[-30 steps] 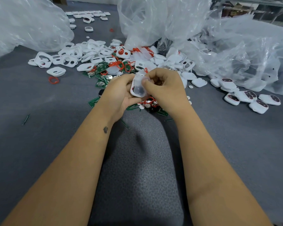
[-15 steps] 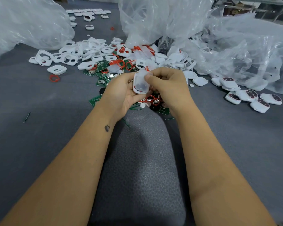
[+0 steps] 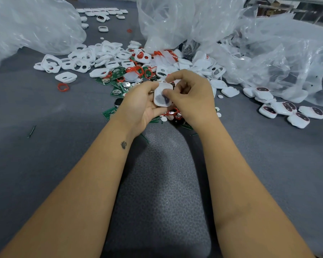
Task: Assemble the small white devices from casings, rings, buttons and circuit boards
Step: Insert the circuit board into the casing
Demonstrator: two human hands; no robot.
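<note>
The left hand (image 3: pixel 140 107) is still cradling the white casing (image 3: pixel 162 96) in its curled fingers, just above the heap of loose parts, but the piece is now sitting a little higher and more upright than a second ago, its hollow face turned towards the camera. The right hand (image 3: pixel 190 94) is pinching it too: the thumb is now pressing down into the dark inside of the shell, while the forefinger is hooking over the top edge. That suggests a part (probably a button or board, though I cannot tell which) is being seated, so this unit looks to be mid-assembly rather than closed.

Finished devices (image 3: pixel 287 110) are lying well apart to the right on the grey counter (image 3: pixel 45 118). Green circuit boards (image 3: pixel 117 75) are carrying pale printing, too small to read; no brand or label is legible anywhere.
</note>
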